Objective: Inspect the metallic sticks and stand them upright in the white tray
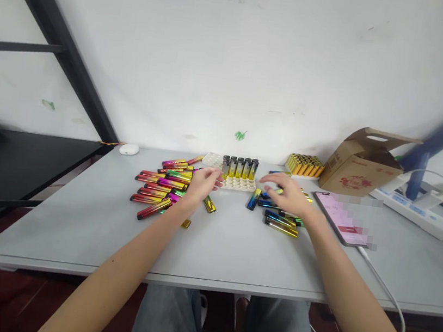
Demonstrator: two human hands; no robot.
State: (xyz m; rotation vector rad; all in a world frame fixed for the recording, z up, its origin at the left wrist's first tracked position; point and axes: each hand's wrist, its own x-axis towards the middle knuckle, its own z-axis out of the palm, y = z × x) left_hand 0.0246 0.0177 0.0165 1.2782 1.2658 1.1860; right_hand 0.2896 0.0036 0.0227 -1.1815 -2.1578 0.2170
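Note:
My left hand (pixel 204 181) reaches over the grey table (pixel 218 248), fingers loosely curled beside a white holed tray (pixel 239 184) that holds a row of upright yellow-black tubes (pixel 240 167). It sits at the edge of a pile of shiny red, pink and gold tubes (pixel 160 187). My right hand (pixel 289 193) hovers with fingers spread over a smaller group of blue-gold tubes (pixel 279 222). A single blue-gold tube (pixel 253 198) lies between the hands. Neither hand clearly grips anything.
A phone (pixel 340 218) with a white cable lies right of my right hand. Behind it stand an open cardboard box (pixel 360 163), a block of yellow tubes (pixel 304 165) and a white power strip (pixel 413 210). A white puck (pixel 129 149) sits back left.

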